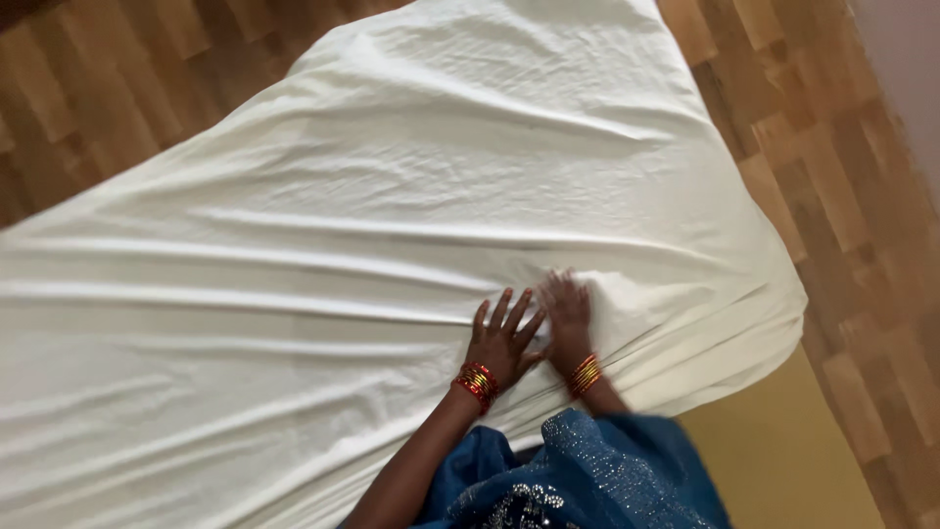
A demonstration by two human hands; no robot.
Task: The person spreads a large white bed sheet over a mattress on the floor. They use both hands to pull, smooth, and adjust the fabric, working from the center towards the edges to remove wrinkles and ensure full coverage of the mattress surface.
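1. I take the white sheet point(392, 225) as my landmark. It is spread over a bed and fills most of the head view, its long axis running from the lower left to the upper right, with long creases fanning leftward across it.

2. My left hand point(501, 343) lies flat on the sheet near its lower right edge, fingers point(504, 309) released and spread, palm down on the cloth, grasping nothing.

3. My right hand point(568, 318) rests just beside the left, touching or nearly touching it, also on the sheet. It is blurred, so I cannot tell for certain whether its fingers are flat or pinching cloth; they look extended.

4. The bulk of the sheet lies away from both hands, up and to the left. The creases converge near the hands, and the left hand is the nearer one to them.

5. Red and gold bangles point(478, 382) ring both wrists, and a blue sequinned garment point(597, 480) shows at the sheet's lower edge.

6. Wooden flooring point(842, 176) surrounds the sheet on the right and upper left. I see no packages, labels or signs.
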